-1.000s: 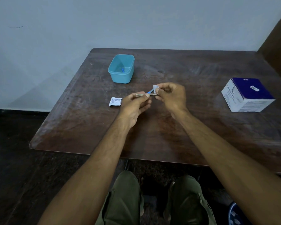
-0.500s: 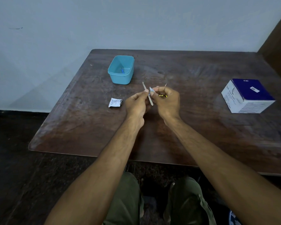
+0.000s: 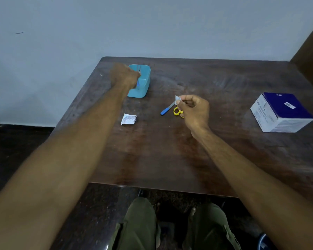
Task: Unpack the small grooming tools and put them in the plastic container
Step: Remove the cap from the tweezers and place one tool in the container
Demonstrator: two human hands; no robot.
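My left hand [image 3: 124,76] reaches over the near left side of the teal plastic container [image 3: 144,82], fingers curled. A thin metal tool [image 3: 138,67] sticks up from this hand above the container's opening. A blue item [image 3: 138,85] shows through the container wall. My right hand [image 3: 193,109] hovers over the middle of the table and pinches a small white wrapper [image 3: 177,98]. Under it lie a blue-handled tool [image 3: 167,109] and small yellow-handled scissors [image 3: 177,112], partly hidden by the fingers.
An empty white wrapper [image 3: 128,119] lies on the brown wooden table [image 3: 152,159], left of centre. A blue and white cardboard box [image 3: 280,113] stands at the right. A pale wall runs behind the table, and my knees show below its front edge.
My hands have parted. The left hand carried the thin tool away to the teal container. The right hand kept the wrapper and stayed over the middle, where the blue-handled tool and scissors now show.
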